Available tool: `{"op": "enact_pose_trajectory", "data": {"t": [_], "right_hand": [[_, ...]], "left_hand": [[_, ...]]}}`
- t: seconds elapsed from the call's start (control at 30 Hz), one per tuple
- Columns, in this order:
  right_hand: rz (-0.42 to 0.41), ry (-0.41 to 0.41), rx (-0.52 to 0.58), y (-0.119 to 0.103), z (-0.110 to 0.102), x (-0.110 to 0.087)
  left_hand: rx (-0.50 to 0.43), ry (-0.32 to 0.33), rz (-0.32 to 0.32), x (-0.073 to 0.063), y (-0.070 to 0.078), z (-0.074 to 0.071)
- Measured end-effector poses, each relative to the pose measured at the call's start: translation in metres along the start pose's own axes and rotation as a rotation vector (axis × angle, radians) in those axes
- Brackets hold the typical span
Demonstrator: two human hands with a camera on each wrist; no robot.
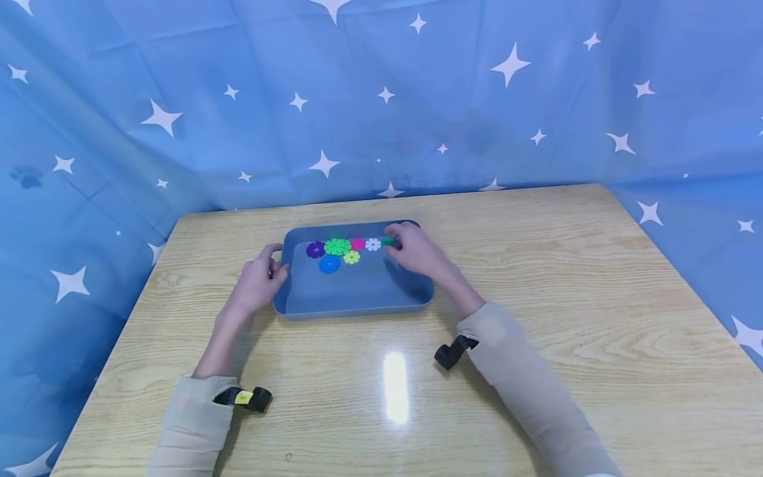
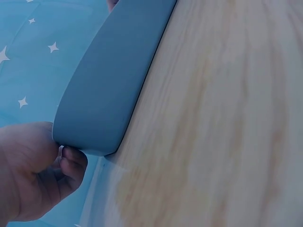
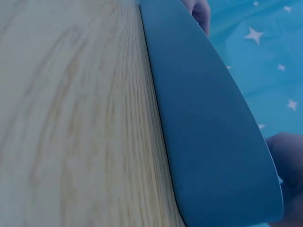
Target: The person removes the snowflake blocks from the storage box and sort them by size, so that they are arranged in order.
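Observation:
A shallow blue-grey tray (image 1: 352,310) lies on the table. In its back half sit notched plastic discs: purple (image 1: 312,250), green (image 1: 337,246), pink (image 1: 357,244), white (image 1: 373,244), yellow (image 1: 352,257) and blue (image 1: 329,264). My left hand (image 1: 257,281) grips the tray's left wall, thumb at the rim; the left wrist view shows the fingers (image 2: 71,168) curled against the outside. Over the tray's back right, my right hand (image 1: 414,250) pinches another green disc (image 1: 388,241) beside the white one. In the right wrist view the tray wall hides most of the right hand (image 3: 289,170).
The wooden table (image 1: 566,298) extends around the tray on all sides. Behind it hangs a blue cloth (image 1: 381,126) with white stars. A dark wrist camera (image 1: 456,351) sticks out from the right sleeve, another camera (image 1: 253,399) from the left.

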State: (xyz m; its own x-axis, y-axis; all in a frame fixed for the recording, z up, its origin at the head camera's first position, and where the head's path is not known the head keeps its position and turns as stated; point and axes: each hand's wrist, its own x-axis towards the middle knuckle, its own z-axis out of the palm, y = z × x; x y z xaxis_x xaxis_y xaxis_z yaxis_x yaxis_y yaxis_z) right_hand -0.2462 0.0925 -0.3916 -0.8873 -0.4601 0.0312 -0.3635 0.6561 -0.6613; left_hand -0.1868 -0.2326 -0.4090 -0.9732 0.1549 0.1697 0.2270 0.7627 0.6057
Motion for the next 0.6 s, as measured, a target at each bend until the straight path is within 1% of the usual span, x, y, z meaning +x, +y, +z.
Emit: {"op": "enact_pose_trajectory", "data": {"t": [0.2,0.3,0.6], "right_hand": [[0.017,0.016,-0.032,0.002,0.005,0.006],[0.012,0.027,-0.051,0.004,0.006,0.007],[0.005,-0.021,-0.108,0.004,0.008,0.012]], "left_hand": [[-0.049,-0.006,-0.007,0.001,-0.004,0.003],[-0.075,-0.009,-0.016,0.002,-0.006,0.003],[-0.145,-0.020,-0.055,0.001,-0.009,0.002]]}}
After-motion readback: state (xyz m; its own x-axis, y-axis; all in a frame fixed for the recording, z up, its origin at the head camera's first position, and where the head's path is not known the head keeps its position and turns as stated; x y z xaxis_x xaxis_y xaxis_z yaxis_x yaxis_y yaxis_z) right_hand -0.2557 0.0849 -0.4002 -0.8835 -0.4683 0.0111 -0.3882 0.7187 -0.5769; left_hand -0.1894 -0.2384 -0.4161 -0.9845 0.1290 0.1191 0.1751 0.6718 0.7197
